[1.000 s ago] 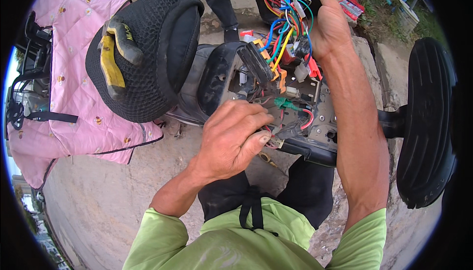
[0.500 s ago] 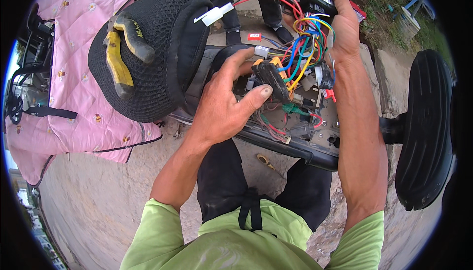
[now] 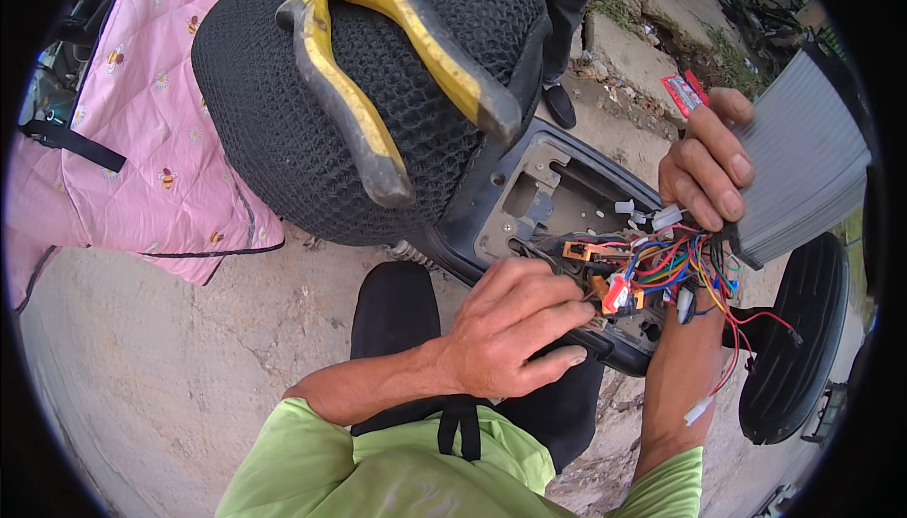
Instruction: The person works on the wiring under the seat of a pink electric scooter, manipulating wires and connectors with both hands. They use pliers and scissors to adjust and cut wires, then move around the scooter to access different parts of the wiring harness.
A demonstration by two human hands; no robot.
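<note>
Left hand [image 3: 515, 334] pinches the coloured wiring bundle [image 3: 675, 267] in the open scooter bay [image 3: 543, 192]; right hand [image 3: 704, 164] grips the ribbed grey controller [image 3: 803, 168]. Best worked connector by connector, without tugging.

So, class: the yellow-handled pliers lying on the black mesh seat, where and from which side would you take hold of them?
Grip the pliers by the two yellow handles, closing them together near their free ends, coming from above on the person's side. The handles splay toward the viewer and lie clear on the seat, while the jaws point away at the far edge.
</note>
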